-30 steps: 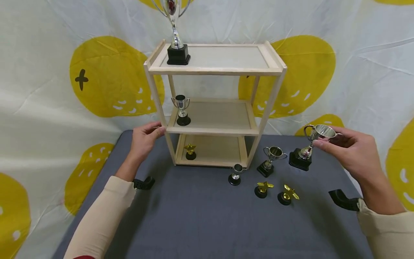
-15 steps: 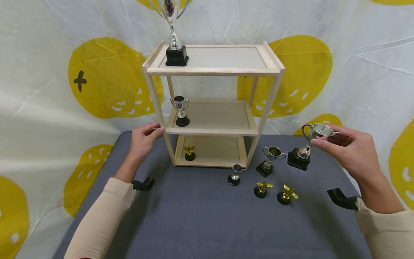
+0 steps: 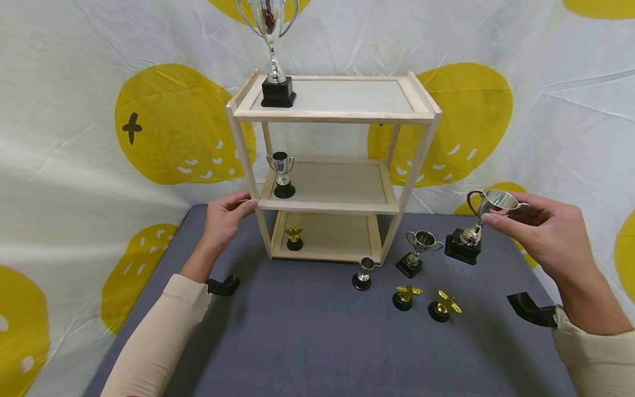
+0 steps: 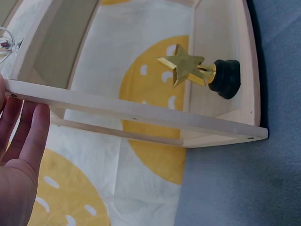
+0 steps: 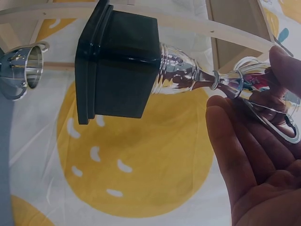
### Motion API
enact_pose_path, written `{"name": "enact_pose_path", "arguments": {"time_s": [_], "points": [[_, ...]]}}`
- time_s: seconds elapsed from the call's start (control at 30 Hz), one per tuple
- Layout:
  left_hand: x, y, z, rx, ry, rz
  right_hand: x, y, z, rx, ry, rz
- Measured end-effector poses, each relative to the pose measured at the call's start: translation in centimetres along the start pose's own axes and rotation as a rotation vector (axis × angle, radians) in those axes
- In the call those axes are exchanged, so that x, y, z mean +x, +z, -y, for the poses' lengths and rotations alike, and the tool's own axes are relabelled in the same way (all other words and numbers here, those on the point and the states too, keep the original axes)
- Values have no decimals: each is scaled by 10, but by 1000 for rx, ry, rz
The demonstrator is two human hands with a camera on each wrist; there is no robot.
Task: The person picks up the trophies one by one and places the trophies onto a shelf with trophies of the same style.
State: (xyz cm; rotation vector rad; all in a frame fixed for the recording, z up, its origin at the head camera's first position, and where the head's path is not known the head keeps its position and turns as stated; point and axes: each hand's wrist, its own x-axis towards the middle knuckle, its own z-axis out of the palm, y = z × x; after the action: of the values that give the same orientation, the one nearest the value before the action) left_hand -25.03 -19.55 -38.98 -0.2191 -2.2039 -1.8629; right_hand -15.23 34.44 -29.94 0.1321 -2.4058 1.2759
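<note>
My right hand (image 3: 550, 231) holds a silver trophy cup (image 3: 498, 202) by its bowl, thumb in front. The cup's square black base (image 5: 122, 63) hangs free, tilted a little. My left hand (image 3: 225, 220) grips the left front post of a three-tier wooden shelf (image 3: 329, 207) at middle-tier height, with fingertips (image 4: 41, 115) behind the post. On the shelf's left side stand a large silver trophy (image 3: 278, 92) on top, a smaller silver trophy cup (image 3: 283, 173) in the middle and a gold star trophy (image 3: 294, 238) at the bottom.
Right of the shelf, on the grey cloth-covered table (image 3: 317, 342), stand another silver trophy cup (image 3: 416, 251), a tiny silver cup (image 3: 364, 273) and two gold star trophies, one (image 3: 404, 298) left of the other (image 3: 443, 306). A white curtain (image 3: 555, 66) with yellow shapes hangs behind.
The head view has shifted slightly, so everything sits a bit lower and to the right. Both hands keep their hold, and the trophies stay in the same places.
</note>
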Motion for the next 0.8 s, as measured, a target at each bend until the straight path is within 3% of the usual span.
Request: {"name": "enact_pose_path", "arguments": {"time_s": [0.8], "points": [[0, 2, 1, -30, -10, -6, 13, -8, 24, -7, 22, -5]]}}
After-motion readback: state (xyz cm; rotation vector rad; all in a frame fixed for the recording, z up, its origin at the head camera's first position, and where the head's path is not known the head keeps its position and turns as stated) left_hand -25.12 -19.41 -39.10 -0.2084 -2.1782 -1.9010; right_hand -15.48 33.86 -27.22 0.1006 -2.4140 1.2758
